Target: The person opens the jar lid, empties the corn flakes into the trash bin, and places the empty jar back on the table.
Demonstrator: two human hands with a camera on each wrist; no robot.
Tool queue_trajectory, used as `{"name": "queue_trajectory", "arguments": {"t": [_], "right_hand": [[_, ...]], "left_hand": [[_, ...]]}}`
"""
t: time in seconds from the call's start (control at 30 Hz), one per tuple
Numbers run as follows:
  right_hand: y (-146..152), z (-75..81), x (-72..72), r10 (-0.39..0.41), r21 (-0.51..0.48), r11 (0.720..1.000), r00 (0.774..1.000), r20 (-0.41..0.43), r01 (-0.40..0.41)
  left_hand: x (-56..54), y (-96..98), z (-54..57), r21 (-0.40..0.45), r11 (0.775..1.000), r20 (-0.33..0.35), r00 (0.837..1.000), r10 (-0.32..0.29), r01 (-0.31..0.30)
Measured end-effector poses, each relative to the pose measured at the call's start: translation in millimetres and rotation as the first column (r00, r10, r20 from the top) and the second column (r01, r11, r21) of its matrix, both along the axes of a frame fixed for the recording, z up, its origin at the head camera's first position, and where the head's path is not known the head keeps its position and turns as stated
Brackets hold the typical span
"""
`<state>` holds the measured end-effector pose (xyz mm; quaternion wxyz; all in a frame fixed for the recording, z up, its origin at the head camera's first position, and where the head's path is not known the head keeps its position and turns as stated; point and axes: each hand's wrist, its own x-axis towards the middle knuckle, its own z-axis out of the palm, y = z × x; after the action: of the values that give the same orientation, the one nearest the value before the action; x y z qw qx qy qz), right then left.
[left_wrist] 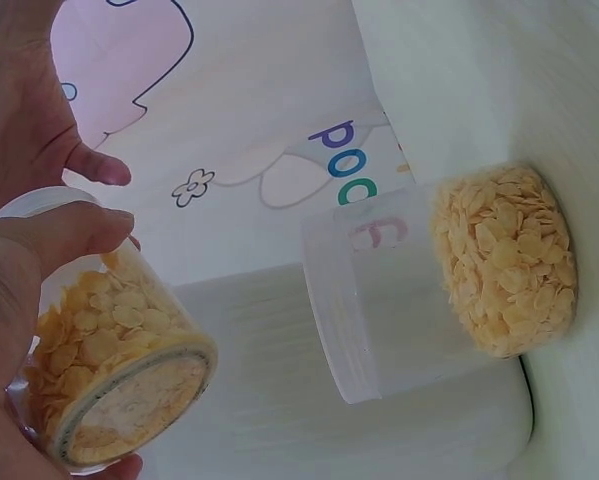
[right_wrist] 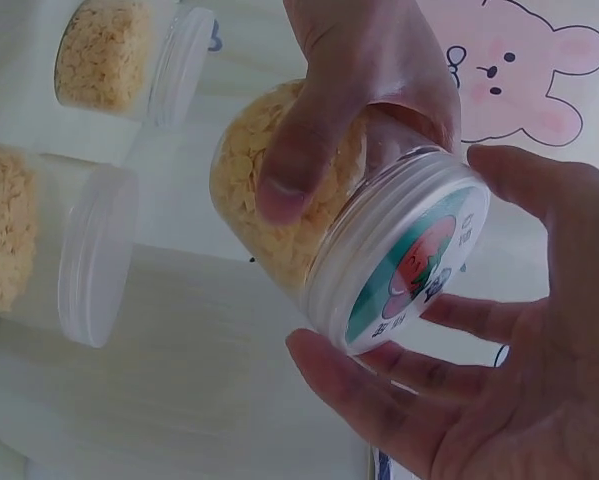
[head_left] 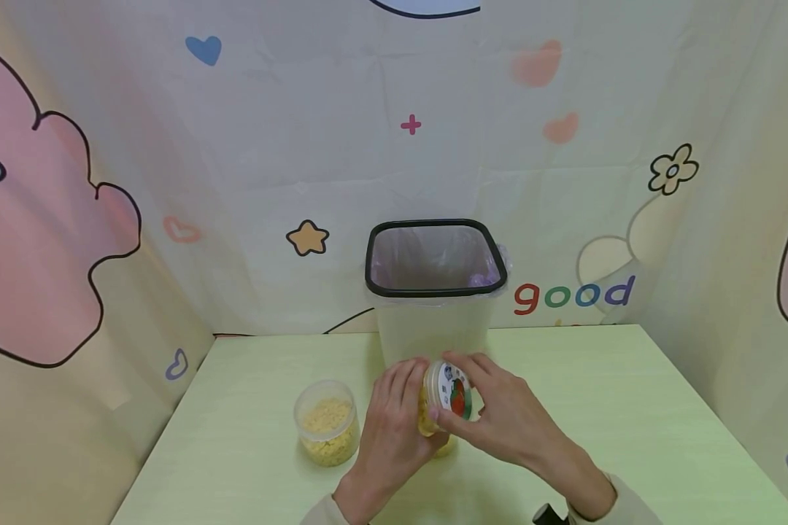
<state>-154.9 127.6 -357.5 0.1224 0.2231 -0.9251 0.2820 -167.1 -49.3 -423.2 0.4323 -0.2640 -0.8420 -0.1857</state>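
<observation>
- Flake jar (right_wrist: 314, 238): likely light, stiff, slippery.
- Left hand (head_left: 397, 415) grips jar; right hand (head_left: 499, 405) holds lid (head_left: 457, 394), firmness unclear.
- Best hold, head view: lid's twelve and seven o'clock.

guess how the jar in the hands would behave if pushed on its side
The jar would probably roll, since it is round. It is likely light for its size, holding thin flakes. Looking smooth and glossy, it may also slip.

Lid (right_wrist: 419, 265): white, red-and-green print. Flakes (right_wrist: 244, 170): pale yellow. Bin (head_left: 433, 324): whitish, black rim (head_left: 433, 293), lilac liner (head_left: 433, 255). Bench (head_left: 236, 445): pale green. Far backdrop (head_left: 302, 131): greyish white, pink and blue hearts (head_left: 203, 50), orange star (head_left: 308, 238), multicoloured "good" lettering (head_left: 586, 295); pink cartoon (head_left: 33, 233) at left. Sleeves (head_left: 624, 503): beige.
</observation>
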Motion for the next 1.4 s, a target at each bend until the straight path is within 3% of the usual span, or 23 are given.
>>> {"name": "queue_trajectory", "arguments": {"t": [0.17,0.33,0.67,1.07,1.23,1.4], "right_hand": [[3,-1.0,-0.9,0.095,-0.024,0.995,0.995,-0.020,-0.095],[8,-2.2,-1.5,0.158,0.002,0.987,0.983,-0.097,-0.159],[15,-1.8,-5.1,0.294,0.071,0.956,0.932,-0.214,-0.285],[19,-2.7,-5.8,0.395,0.126,0.919,0.887,-0.242,-0.374],[19,-3.5,-3.2,0.360,0.102,0.933,0.898,-0.252,-0.345],[15,0.3,0.9,0.200,0.009,0.979,0.946,-0.255,-0.204]], "left_hand": [[-0.8,-0.1,-0.6,0.004,1.000,-0.010,1.000,0.001,0.000],[-1.3,-0.3,-0.8,0.013,1.000,-0.015,1.000,-0.009,0.009],[-0.2,-0.1,-1.0,0.008,1.000,0.004,1.000,-0.022,0.022],[1.9,-0.5,0.2,0.008,1.000,0.020,1.000,-0.024,0.023],[2.3,-0.7,0.8,0.023,0.999,0.028,0.999,-0.026,0.025],[2.2,-0.9,1.6,0.041,0.999,0.037,0.999,-0.022,0.020]]}}
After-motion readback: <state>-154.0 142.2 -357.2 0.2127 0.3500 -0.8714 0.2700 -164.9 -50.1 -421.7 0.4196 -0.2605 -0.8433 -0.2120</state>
